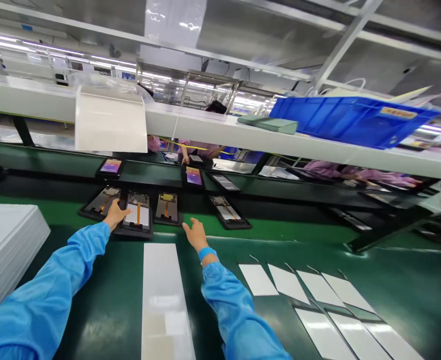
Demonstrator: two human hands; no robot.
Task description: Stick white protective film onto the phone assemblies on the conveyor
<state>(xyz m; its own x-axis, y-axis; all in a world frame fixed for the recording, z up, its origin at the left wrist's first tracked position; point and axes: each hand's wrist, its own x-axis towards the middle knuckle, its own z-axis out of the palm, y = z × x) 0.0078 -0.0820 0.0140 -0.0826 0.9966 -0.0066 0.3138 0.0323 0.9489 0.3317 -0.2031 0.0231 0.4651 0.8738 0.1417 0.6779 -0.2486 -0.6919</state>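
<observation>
Stack of white sheets at far left, on the green conveyor bench. Left hand in blue sleeve is half open, fingers on the edge of a black tray holding a display module with orange flex cable. Can't tell if it has hold. Module's long axis runs away from the person, across the belt. Another tray sits just left, under the hand. Long white strip lies between the hands, long axis pointing at the trays. Right hand is wide open, fingers spread, touching nothing, just short of a third tray. Blue wristband on that wrist. Lit screen in a tray farther across. White film sheets in rows to the right. Overhead shelf carries blue plastic crate, white sheets sticking out. Co-worker's pink sleeve beyond the belt.
</observation>
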